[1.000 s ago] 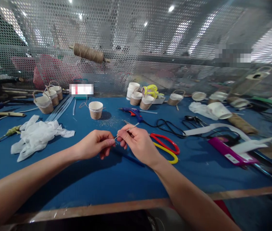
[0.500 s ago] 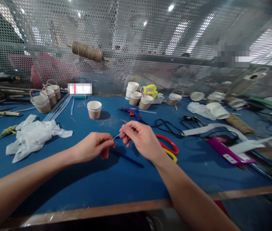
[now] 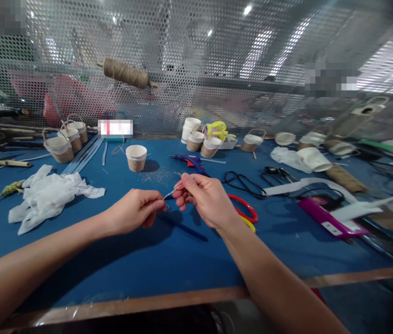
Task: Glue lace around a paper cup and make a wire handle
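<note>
Both my hands meet above the middle of the blue table (image 3: 154,260). My right hand (image 3: 205,197) pinches a thin metal needle-like tool (image 3: 174,190) between thumb and fingers. My left hand (image 3: 134,211) is closed in a pinch at the tool's lower tip, holding something too small to make out. Red and yellow scissors (image 3: 247,212) lie just right of my right hand, partly hidden by it. A paper cup wrapped in twine (image 3: 136,158) stands behind my hands.
A crumpled white cloth (image 3: 48,195) lies to the left. A blue glue gun (image 3: 191,161), black scissors (image 3: 280,174) and several small twine-wrapped cup baskets (image 3: 62,144) stand further back. A twine spool (image 3: 125,74) hangs on the perforated metal screen. A magenta case (image 3: 330,218) lies at the right.
My right hand has shifted slightly left and up, closing further toward my left hand. The left hand stays in its pinch.
</note>
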Motion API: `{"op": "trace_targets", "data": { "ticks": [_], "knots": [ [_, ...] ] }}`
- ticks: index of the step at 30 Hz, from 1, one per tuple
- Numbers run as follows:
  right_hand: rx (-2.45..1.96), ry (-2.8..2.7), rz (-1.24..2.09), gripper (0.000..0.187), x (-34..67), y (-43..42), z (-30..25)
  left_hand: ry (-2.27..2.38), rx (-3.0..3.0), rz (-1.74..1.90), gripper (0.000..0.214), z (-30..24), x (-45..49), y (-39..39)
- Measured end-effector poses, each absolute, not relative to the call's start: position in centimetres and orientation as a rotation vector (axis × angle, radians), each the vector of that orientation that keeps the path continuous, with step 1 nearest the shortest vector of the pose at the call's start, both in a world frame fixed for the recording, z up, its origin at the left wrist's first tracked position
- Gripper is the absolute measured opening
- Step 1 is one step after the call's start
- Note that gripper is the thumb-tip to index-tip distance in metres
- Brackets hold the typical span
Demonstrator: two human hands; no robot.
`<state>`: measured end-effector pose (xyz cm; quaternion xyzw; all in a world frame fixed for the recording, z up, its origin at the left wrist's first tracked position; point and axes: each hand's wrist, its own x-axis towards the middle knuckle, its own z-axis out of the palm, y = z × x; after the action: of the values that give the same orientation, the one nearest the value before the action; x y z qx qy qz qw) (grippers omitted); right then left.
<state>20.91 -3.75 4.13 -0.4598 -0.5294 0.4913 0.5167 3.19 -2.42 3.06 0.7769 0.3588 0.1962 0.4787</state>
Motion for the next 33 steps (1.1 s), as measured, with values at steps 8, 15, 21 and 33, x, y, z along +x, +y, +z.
{"op": "trace_targets", "data": {
  "ticks": [8, 15, 21, 33],
  "knots": [
    [-1.127, -1.32, 1.09, 0.035, 20.6, -4.3, 4.3, 0.778, 1.694, 0.397, 0.023, 3.1, 3.0, -1.5],
    [-1.139, -1.342, 1.237, 0.035, 20.8, -4.0, 4.3, 0.597, 1.23, 0.46, 0.028, 3.2, 3.5, -2.2],
    [-1.086, -1.234, 1.242, 0.032, 20.7, -4.2, 4.6, 0.618, 1.191, 0.537, 0.028, 2.9, 3.8, -2.6],
    [-0.956, -1.333, 1.306, 0.025, 20.9, -4.1, 4.4, 0.609, 1.137, 0.543, 0.032, 2.9, 3.5, -2.6]
  ]
}}
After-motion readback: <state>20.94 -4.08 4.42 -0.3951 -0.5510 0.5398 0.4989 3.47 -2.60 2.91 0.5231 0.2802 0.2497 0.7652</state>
